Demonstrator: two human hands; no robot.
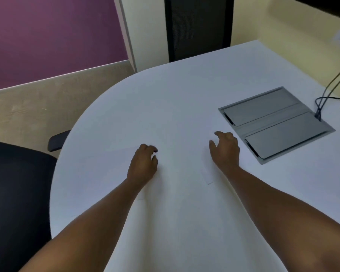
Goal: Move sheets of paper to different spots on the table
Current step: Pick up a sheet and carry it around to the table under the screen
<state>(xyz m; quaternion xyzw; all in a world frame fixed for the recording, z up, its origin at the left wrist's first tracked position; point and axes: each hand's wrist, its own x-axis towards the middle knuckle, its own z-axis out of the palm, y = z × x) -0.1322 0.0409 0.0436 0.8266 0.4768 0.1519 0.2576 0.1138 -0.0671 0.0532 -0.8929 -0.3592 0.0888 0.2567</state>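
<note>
Two hands, left (143, 163) & right (225, 149), rest loosely curled, pinching nothing, each on a faint white sheet: left sheet (110, 163), right sheet (208, 173), on white surface (165, 107). Progress: cannot tell; sheets prob. yet to be shifted.

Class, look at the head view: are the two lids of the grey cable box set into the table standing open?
No. Both lids of the grey cable box lie flat and closed, level with the white table.
</note>
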